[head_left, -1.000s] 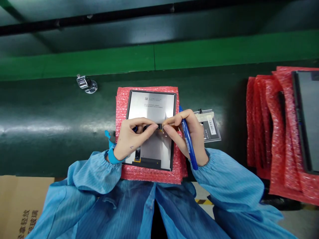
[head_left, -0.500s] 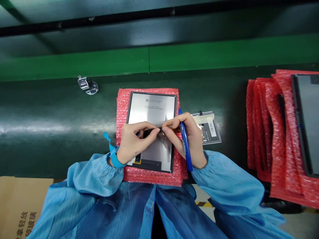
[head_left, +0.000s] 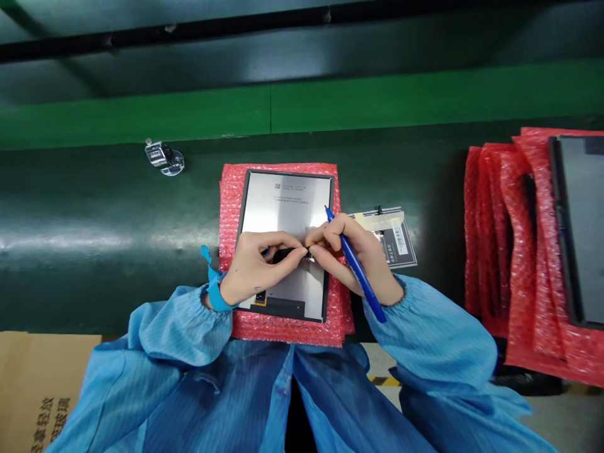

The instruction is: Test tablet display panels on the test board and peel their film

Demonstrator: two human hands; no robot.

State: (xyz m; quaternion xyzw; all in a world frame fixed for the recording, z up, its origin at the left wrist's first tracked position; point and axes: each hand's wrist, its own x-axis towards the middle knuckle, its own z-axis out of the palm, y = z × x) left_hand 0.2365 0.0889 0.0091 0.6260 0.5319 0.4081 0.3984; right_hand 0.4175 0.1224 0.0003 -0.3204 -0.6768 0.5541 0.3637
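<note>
A tablet-sized display panel [head_left: 287,217], its silvery back facing up, lies on red bubble-wrap bags [head_left: 230,204] in front of me. My left hand [head_left: 252,264] is closed in a pinch over the panel, on a small black piece [head_left: 283,254] partly hidden by the fingers. Fingertip to fingertip with it, my right hand [head_left: 370,255] pinches at the end of the same piece. A blue pen [head_left: 359,274] is tucked between the right fingers, tip pointing up and away. An orange-edged flex connector [head_left: 260,301] shows at the panel's lower left.
Right of the panel lies a flat dark part with a white label [head_left: 400,239]. Red bubble-wrap bags [head_left: 500,239] are piled at the right, another display panel [head_left: 582,226] on top. A shiny metal object [head_left: 165,157] stands at the back left. A cardboard box [head_left: 42,384] is lower left.
The pen has tilted further over in my right hand, its lower end swinging right. Both hands stay pinched together over the panel, the fingertips slightly nearer to me.
</note>
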